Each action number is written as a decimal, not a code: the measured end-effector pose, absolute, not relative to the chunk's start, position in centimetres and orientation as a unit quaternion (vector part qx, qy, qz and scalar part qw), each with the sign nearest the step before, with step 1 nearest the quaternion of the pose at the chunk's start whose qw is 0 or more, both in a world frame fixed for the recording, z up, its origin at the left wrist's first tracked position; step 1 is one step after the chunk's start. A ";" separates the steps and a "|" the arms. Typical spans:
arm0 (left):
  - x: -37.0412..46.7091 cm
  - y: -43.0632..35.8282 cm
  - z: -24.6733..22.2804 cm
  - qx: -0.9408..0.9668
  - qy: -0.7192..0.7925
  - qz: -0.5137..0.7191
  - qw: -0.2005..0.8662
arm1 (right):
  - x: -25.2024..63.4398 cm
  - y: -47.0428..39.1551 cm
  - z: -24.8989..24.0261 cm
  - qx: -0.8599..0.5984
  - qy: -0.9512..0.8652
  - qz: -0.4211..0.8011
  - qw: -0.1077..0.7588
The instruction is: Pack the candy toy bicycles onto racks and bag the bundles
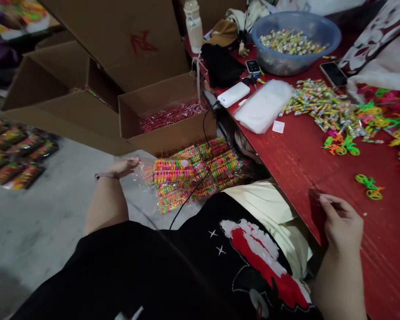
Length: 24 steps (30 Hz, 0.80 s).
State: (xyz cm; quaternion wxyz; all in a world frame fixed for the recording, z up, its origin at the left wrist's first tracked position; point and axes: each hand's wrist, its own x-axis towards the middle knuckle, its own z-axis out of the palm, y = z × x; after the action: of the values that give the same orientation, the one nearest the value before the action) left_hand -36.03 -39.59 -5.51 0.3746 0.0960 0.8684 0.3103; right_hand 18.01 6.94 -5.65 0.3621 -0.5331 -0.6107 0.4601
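Stretched out over the floor, my left hand (124, 166) pinches the left end of a clear plastic bag (173, 171) packed with rows of small bright toys. More such bags lie under and beside it. My right hand (343, 220) is above the near edge of the red table (286, 160), thumb and fingers drawn together. Whatever may be between those fingers is hidden. Close to it lies a small green and orange toy bicycle (370, 186). Farther back are several more toy bicycles (340, 144) in a cluster.
Wrapped candies (330, 109) lie heaped before a blue basin (296, 44) holding more. A stack of clear bags (265, 106), a white power bank (234, 94) and a phone (334, 74) share the table. Cardboard boxes (166, 138) stand ahead. A black cable (205, 178) crosses the packed bags.
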 end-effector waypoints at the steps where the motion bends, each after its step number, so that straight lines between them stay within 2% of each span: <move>1: -35.2 -41.0 -6.4 0.077 0.861 0.334 0.375 | 17.8 6.9 -5.6 -0.540 -0.598 0.459 0.374; 6: -30.4 -46.1 -11.8 -0.010 0.829 0.453 0.328 | 17.3 7.1 -6.1 -0.546 -0.564 0.451 0.425; 14: -26.4 -49.7 -21.1 -0.082 0.762 0.619 0.172 | 17.4 7.4 -6.2 -0.570 -0.582 0.421 0.399; 18: -26.7 -51.6 -23.7 -0.176 0.785 0.580 0.128 | 17.5 7.6 -6.7 -0.570 -0.586 0.412 0.402; 24: -29.2 -51.7 -28.1 -0.267 0.857 0.408 0.169 | 16.9 7.3 -6.7 -0.600 -0.605 0.361 0.379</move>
State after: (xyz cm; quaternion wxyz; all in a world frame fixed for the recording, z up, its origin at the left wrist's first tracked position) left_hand -29.22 -51.73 -28.09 0.1691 -0.2673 0.8567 0.4076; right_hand 16.94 7.29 -6.72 0.3786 -0.6001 -0.6051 0.3611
